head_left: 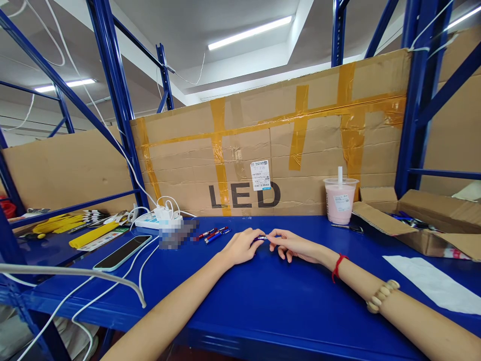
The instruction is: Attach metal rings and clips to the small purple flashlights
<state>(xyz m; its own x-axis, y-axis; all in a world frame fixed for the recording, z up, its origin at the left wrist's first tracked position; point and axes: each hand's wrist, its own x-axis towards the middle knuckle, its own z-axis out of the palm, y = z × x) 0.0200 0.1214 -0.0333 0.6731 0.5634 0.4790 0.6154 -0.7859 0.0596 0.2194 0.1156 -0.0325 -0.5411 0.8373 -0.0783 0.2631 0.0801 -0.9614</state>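
A: What's biggest in my feed right now?

B: The cardboard sheet (285, 150) at twelve o'clock, patched with tape and printed "LED", standing upright behind the blue shelf top (263, 301) that fills the lower half.

A: I've got it. And at three o'clock?

B: An open cardboard box (417, 220) with pens lying in it. At about five o'clock a white sheet (432, 283) lies flat on the blue surface.

A: Nine o'clock side?

B: A phone (122, 252) lies face up at around nine, with white cables running past it to a power strip (158, 219) at ten. Farther left I see yellow gloves (60, 223).

A: I see a pink drink.

B: Yes, a lidded cup (340, 199) with a straw, at one o'clock, standing just beside the box. A dark pen (347, 228) lies at its foot.

A: Now the hands.

B: The left hand (242, 245) and right hand (295, 245) meet fingertip to fingertip at dead centre, both resting on the shelf top. Between them they pinch a small pen part (262, 237), bluish with a silvery band, with the fingers narrowed on it from either end.

A: Anything close by?

B: A few loose pens (214, 234), red and blue, lie at eleven o'clock, near the left hand but apart from it.
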